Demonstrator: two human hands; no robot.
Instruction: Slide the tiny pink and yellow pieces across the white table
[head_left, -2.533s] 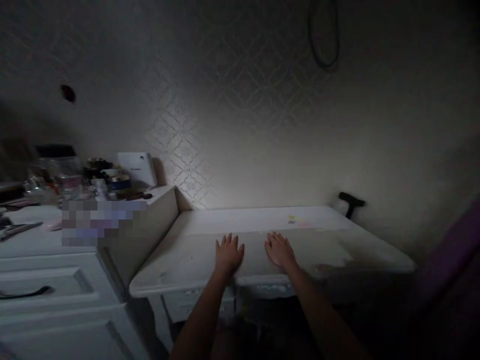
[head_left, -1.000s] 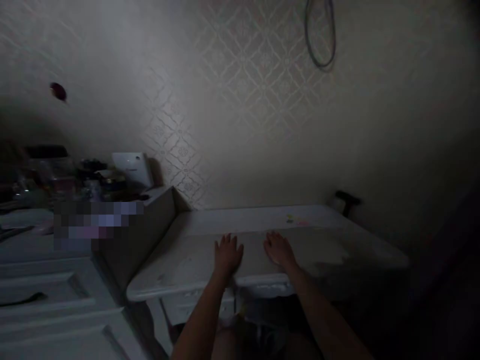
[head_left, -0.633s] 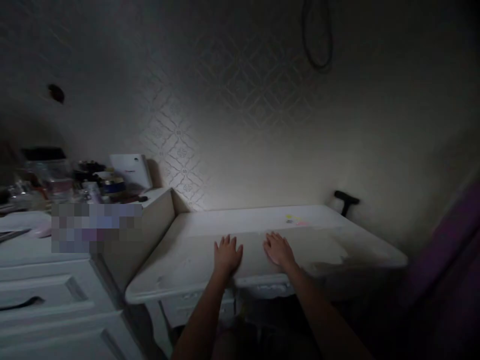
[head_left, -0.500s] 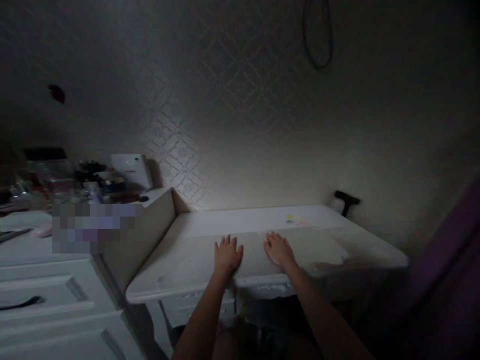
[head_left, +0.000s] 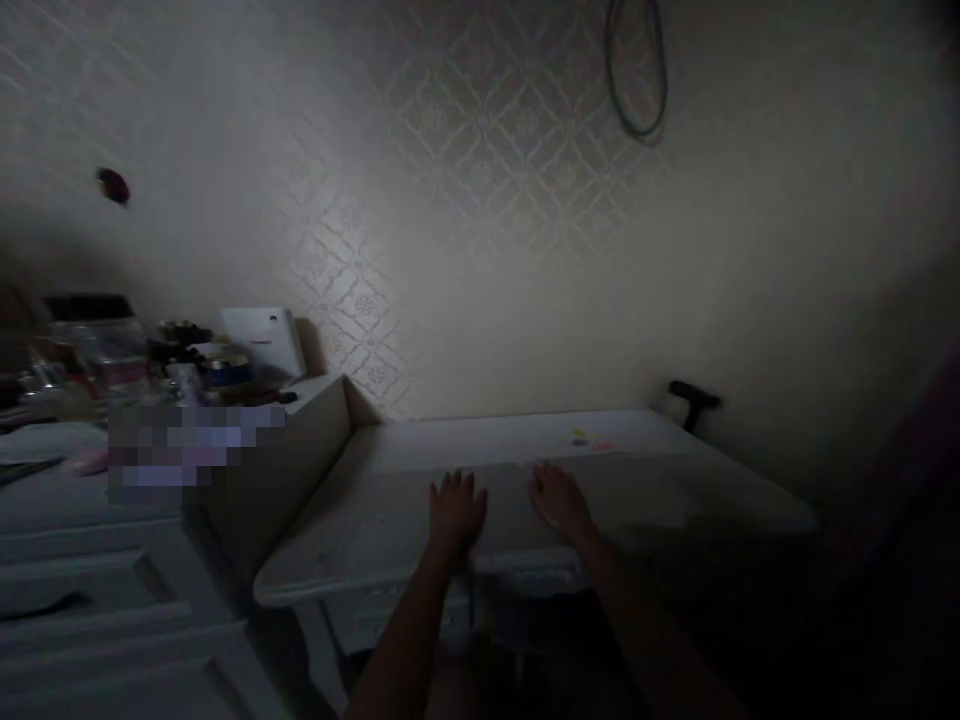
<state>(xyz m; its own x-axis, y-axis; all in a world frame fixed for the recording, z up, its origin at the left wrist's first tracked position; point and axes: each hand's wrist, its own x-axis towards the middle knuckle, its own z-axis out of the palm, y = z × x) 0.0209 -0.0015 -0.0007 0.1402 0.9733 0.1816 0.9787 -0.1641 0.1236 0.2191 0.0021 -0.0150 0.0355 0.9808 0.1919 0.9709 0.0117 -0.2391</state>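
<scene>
The room is dim. My left hand [head_left: 455,512] lies flat, palm down, fingers spread, on the top of a white table [head_left: 697,490] near its front edge. My right hand [head_left: 559,497] rests the same way a short span to the right, also flat and holding nothing. Both forearms reach up from the bottom of the view. A few small coloured marks or stickers [head_left: 591,439] lie on the tabletop beyond my right hand.
A taller white cabinet with drawers [head_left: 90,590] stands at the left, its top crowded with jars, bottles and a white box [head_left: 262,340]. A black handle [head_left: 694,397] sticks up behind the table's far right corner. A cable loop [head_left: 636,70] hangs on the patterned wall.
Both hands have stayed flat on the table in the same spots. Only the light has flickered, and the view has drifted slightly.
</scene>
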